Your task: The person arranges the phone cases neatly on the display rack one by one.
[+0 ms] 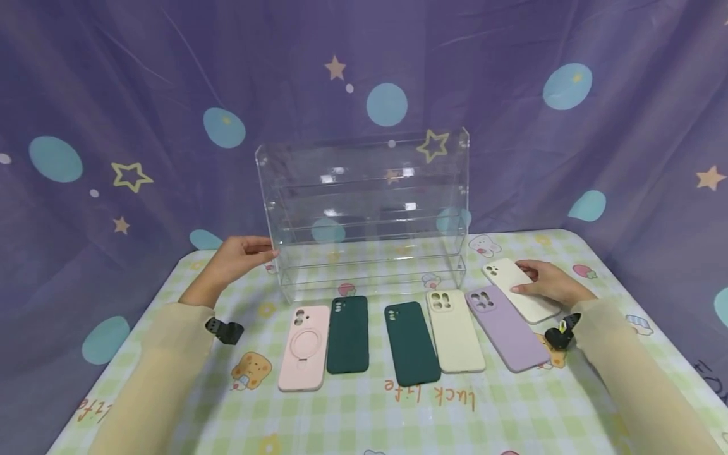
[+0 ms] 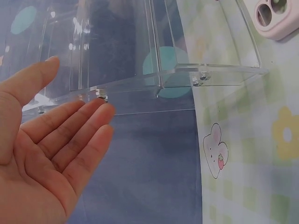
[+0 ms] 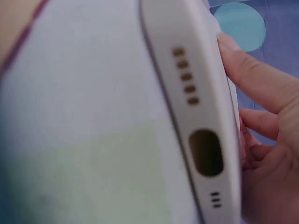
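Observation:
At the right, my right hand (image 1: 548,282) grips the edge of a white phone case (image 1: 526,304), thumb on top and the other fingers at its far side. In the right wrist view, that case (image 3: 198,114) shows its bottom edge, with a port opening and small slots. My left hand (image 1: 236,262) is at the left side panel of a transparent acrylic display rack (image 1: 375,268). Extended fingers of the left hand (image 2: 60,144) reach the rack's side (image 2: 177,74) in the left wrist view, thumb held apart.
A pink phone case (image 1: 304,373), two dark green cases (image 1: 348,335) (image 1: 414,347), a cream case (image 1: 457,335) and a purple case (image 1: 512,332) lie in a row before the rack. Beneath is a checked tablecloth (image 1: 318,423); a purple curtain (image 1: 296,82) hangs behind.

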`<move>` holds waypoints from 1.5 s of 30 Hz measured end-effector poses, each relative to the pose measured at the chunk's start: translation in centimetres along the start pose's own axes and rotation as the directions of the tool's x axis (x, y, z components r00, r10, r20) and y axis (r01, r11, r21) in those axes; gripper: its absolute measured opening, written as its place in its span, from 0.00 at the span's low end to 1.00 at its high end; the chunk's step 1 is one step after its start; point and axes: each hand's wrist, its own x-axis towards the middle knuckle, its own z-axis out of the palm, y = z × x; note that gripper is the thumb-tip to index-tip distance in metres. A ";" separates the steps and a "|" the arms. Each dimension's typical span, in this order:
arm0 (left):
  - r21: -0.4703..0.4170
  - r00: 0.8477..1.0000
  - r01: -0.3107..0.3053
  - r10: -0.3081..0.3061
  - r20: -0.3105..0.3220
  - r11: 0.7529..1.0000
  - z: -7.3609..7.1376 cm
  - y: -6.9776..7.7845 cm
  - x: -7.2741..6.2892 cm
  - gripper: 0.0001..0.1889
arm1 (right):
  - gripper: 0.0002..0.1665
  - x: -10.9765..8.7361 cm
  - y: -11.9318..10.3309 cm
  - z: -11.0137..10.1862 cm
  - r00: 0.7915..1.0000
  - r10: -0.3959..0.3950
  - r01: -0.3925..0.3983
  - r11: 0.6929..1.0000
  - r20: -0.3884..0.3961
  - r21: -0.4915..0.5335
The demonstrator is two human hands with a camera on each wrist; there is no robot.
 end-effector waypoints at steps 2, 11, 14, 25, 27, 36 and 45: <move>0.002 1.000 -0.008 0.008 -0.005 1.000 0.0 0.0 0.0 0.29 | 0.49 0.1 -0.3 0.0 1.000 0.010 -0.010 1.000 0.002 -0.006; 0.006 1.000 -0.023 0.023 -0.003 1.000 0.2 0.0 0.0 0.30 | 0.33 0.0 -0.9 0.1 0.998 0.059 -0.059 0.995 0.002 0.075; 0.021 0.999 -0.040 0.040 -0.011 0.999 0.2 -0.2 0.0 0.29 | 0.30 -0.1 -1.1 0.1 0.999 0.044 -0.045 0.993 0.011 0.111; 0.014 0.993 -0.018 0.019 -0.116 1.000 0.8 -0.7 0.2 0.21 | 0.28 -0.4 -1.1 -0.2 0.997 0.067 -0.071 0.985 0.033 0.157; 0.009 0.987 -0.015 0.017 -0.159 1.000 1.0 -0.5 0.1 0.19 | 0.27 -0.5 -1.1 -0.3 0.998 0.065 -0.066 0.983 0.016 0.173; -0.060 0.966 0.033 -0.048 -0.254 0.998 1.5 -0.3 0.2 0.17 | 0.32 -1.8 -1.7 -1.7 0.996 0.082 -0.077 0.984 -0.027 0.158; 0.054 0.970 0.138 -0.124 -0.211 0.989 2.0 0.8 0.5 0.18 | 0.27 -3.3 -3.1 -4.6 0.994 0.065 -0.069 0.996 -0.084 -0.052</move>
